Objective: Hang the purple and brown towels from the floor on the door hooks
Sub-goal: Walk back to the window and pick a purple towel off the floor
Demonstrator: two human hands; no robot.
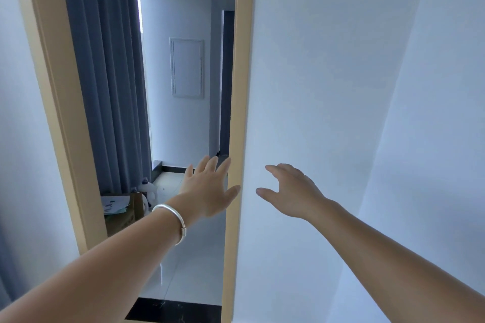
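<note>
Reaching with both hands toward a door standing ajar, its tan edge (237, 113) running near upright from 12 o'clock down to 6 o'clock through mid-frame. Left hand (207, 189), silver bangle (173, 220) on the wrist, spreading its straight fingers wide at the edge, thumb lying across the tan strip, gripping nothing. Right hand (288, 191) hovering at 3 o'clock of the left, fingers relaxed and slightly parted, empty, over the white door face (315, 86); contact with the panel impossible to confirm. Showing no purple or brown towel and no hooks anywhere in view, so their position cannot be told; probably lying behind the door or below the frame. Left hand sitting nearer the edge, likely the one for swinging the panel. Opening at 11 o'clock giving onto a tiled floor (194, 270), grey curtain (105, 73), a cardboard box (123, 212) and a white bottle (149, 191) near the door frame (52, 86); narrow room between frame and edge.
</note>
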